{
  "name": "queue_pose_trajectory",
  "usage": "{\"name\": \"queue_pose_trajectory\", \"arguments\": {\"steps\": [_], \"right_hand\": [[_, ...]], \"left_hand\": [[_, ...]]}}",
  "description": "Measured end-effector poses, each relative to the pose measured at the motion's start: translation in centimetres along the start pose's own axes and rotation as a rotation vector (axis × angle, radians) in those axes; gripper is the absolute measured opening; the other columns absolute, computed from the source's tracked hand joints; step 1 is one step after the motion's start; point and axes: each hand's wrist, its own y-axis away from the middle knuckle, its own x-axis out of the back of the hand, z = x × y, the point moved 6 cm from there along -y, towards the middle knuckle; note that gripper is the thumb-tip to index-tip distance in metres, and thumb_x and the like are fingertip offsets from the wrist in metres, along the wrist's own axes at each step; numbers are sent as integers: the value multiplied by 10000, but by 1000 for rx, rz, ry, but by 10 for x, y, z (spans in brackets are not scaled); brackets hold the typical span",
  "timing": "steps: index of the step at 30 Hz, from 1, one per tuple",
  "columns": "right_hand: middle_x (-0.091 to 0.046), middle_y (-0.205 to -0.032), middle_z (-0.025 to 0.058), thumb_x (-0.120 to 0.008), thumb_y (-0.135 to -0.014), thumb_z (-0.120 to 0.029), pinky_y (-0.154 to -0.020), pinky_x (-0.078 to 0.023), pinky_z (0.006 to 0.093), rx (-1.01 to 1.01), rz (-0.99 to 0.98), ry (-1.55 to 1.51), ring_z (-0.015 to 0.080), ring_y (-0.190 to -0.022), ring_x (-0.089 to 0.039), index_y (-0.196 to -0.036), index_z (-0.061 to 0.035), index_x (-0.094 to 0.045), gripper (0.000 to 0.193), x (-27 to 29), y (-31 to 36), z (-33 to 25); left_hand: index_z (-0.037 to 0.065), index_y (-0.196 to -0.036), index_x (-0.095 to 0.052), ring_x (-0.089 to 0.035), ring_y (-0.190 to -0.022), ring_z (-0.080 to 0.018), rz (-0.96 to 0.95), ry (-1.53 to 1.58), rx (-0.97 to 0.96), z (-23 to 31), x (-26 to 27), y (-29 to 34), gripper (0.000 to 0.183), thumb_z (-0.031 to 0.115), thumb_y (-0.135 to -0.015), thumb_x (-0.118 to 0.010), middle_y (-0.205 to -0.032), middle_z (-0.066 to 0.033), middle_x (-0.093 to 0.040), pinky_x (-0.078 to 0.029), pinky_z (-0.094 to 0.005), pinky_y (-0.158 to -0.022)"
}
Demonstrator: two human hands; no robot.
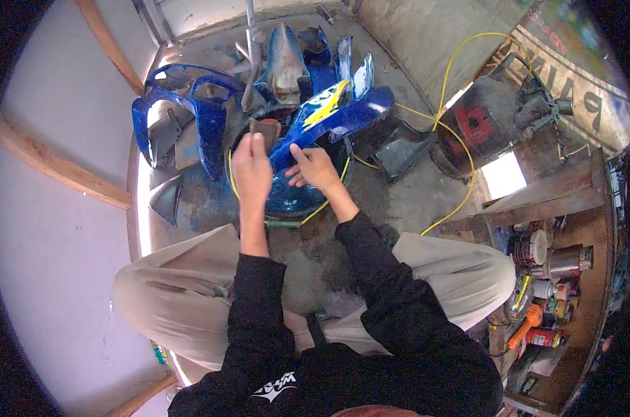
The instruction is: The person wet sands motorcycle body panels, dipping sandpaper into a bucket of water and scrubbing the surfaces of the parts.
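My left hand point(252, 167) is closed on a small folded piece of sandpaper point(265, 128), brownish with a red patch, held up over a round dark tub point(291, 201). Just to its right, my right hand point(315, 169) grips the narrow near end of a glossy blue fairing panel point(360, 115), thumb on top and fingers partly underneath. The panel carries a yellow and white graphic and slants up to the far right across the tub. Bluish liquid seems to lie in the tub, and a yellow hose point(346, 170) runs around its rim.
More blue fairings point(207, 125) and a fender-like piece point(284, 59) lie beyond the tub. A metal pole point(252, 62) stands behind. To the right are a black plastic part point(402, 147), a dark red-patched tank point(471, 121), and a wooden shelf point(579, 299) with cans. A wall point(65, 229) borders the left.
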Motion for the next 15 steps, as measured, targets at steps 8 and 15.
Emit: {"name": "queue_pose_trajectory", "arguments": {"steps": [8,15], "right_hand": [[-674,-675,84,-698,-926,-432,-501,-500,244,34,381,82,154,-528,-628,-904,71,-705,503,114,-18,2],[-610,-792,39,-810,-856,-272,-599,-514,311,-27,482,-652,170,-690,-613,-835,-54,-617,292,218,-93,69]], "left_hand": [[39,-930,-605,-642,-705,-465,92,-356,36,-19,-14,20,267,251,-1029,-476,-717,-264,-642,-468,-573,-634],[40,-894,-582,-635,-701,-478,89,-378,67,-47,-24,29,279,260,-1030,-479,-729,-268,-642,-456,-582,-614]]}}
